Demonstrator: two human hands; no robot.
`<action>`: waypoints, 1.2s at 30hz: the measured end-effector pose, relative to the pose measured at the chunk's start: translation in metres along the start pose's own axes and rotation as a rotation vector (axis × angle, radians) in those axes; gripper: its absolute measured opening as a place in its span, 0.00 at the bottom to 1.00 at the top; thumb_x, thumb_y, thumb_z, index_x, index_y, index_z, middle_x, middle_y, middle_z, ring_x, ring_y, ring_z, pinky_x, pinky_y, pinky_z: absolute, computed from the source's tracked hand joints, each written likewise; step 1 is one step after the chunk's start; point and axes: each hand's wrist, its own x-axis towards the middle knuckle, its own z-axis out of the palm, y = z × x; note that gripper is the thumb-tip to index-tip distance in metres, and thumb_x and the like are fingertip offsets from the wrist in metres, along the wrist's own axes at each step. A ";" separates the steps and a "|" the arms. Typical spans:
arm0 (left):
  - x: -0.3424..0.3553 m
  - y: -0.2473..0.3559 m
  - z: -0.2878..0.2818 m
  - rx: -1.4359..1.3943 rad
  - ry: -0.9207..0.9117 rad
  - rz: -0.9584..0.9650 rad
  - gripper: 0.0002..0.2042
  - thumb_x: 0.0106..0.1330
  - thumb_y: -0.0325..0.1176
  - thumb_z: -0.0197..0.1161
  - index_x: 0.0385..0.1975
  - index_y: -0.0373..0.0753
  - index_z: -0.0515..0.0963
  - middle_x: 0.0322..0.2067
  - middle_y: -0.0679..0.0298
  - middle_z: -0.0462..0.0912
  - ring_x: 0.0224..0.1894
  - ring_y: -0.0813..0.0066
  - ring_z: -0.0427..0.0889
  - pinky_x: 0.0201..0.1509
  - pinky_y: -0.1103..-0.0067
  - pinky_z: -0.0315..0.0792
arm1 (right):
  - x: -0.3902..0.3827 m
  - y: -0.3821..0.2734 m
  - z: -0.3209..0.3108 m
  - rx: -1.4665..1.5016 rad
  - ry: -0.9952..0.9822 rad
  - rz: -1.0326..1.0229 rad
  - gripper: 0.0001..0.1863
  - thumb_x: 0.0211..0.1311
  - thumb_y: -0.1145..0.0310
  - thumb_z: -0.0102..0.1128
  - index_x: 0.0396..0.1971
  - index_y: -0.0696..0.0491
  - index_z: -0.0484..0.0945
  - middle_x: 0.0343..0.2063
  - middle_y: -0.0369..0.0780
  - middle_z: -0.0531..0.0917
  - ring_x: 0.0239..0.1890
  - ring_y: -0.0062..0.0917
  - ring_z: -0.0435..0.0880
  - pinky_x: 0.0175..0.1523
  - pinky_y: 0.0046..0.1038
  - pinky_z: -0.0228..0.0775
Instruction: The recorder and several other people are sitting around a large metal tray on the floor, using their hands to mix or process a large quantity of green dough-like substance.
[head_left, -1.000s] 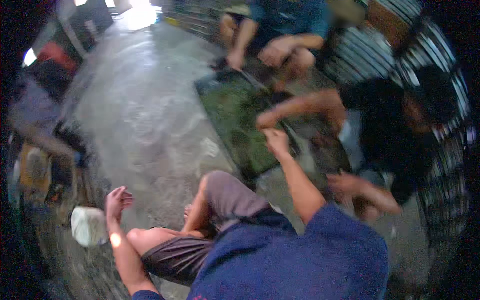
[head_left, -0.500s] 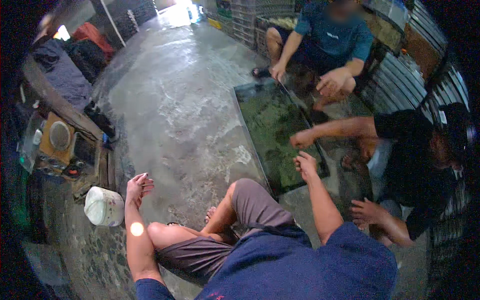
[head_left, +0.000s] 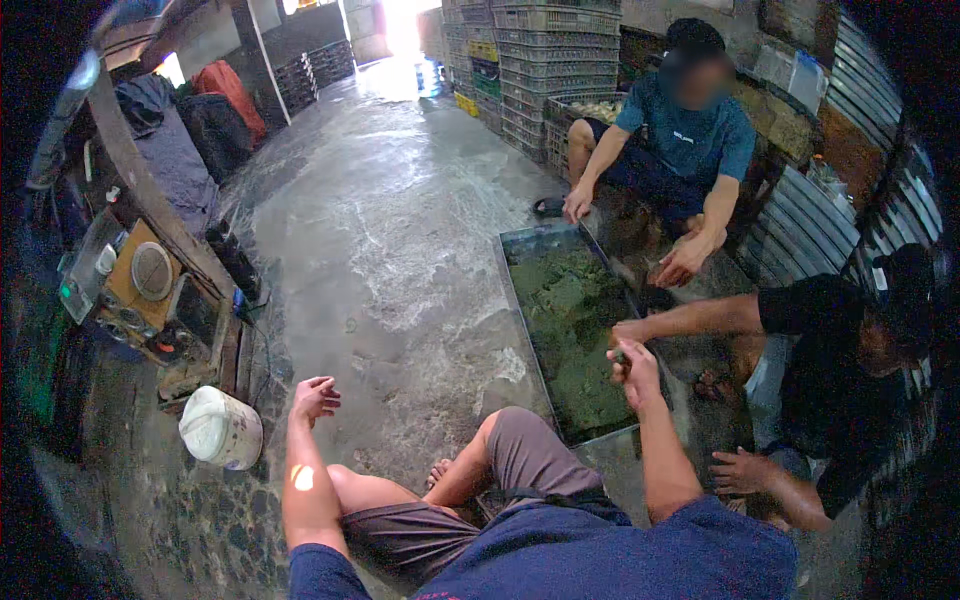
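OK, L hand (head_left: 316, 397) hangs loose, nothing visible in it, L of near-L corner of tray (head_left: 540, 237). Green stuff (head_left: 558, 288) covers tray bottom. R hand (head_left: 636, 373), fingers curled, is by R edge; can't tell if it's pinching anything. Best stay clear of co-worker's hand (head_left: 629, 333).

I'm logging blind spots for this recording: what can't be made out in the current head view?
- Whatever the person's bare right hand may pinch: head view, too small, partly covered by its fingers.
- Inside of the round white plastic bucket: head view, hidden by its white top.
- Make-up of the mottled green layer in the shallow, dark-rimmed rectangular tray: head view, too fine.
- Beyond the bright white doorway: head view, lost in glare.
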 end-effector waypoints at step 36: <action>-0.015 -0.013 -0.014 0.092 0.016 -0.078 0.16 0.61 0.40 0.54 0.47 0.42 0.68 0.33 0.59 0.79 0.30 0.65 0.80 0.29 0.70 0.74 | 0.018 0.057 -0.043 -1.030 0.191 -0.561 0.15 0.48 0.59 0.59 0.27 0.58 0.79 0.23 0.45 0.81 0.27 0.34 0.79 0.35 0.31 0.68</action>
